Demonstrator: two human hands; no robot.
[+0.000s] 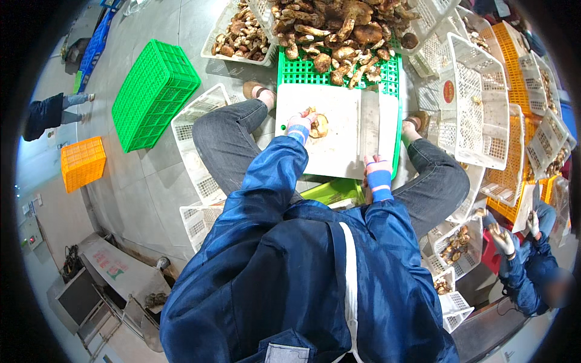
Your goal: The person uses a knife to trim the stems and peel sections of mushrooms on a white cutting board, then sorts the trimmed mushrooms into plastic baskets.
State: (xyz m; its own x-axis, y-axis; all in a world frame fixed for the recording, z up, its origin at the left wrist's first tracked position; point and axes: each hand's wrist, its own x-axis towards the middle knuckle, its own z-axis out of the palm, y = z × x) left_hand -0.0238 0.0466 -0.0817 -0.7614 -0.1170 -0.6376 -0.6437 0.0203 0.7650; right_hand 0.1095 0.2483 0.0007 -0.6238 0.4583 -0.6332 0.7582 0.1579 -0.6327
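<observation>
I sit over a white cutting board (339, 136) that lies on a green crate (308, 72). My left hand (301, 123), in a pale glove with a blue and pink cuff, holds a brown mushroom (318, 126) on the board. My right hand (376, 166), gloved the same way, rests at the board's near edge, fingers curled over it; whether it holds anything I cannot tell. A heap of brown mushrooms (339, 30) fills a white basket just beyond the board.
White plastic baskets (478, 115) stack to my right, orange ones (514, 66) behind them. A green crate (154, 94) and an orange crate (82, 162) stand on the floor at left. A white basket (196, 130) sits by my left knee. Another person in blue (526, 266) sorts mushrooms at lower right.
</observation>
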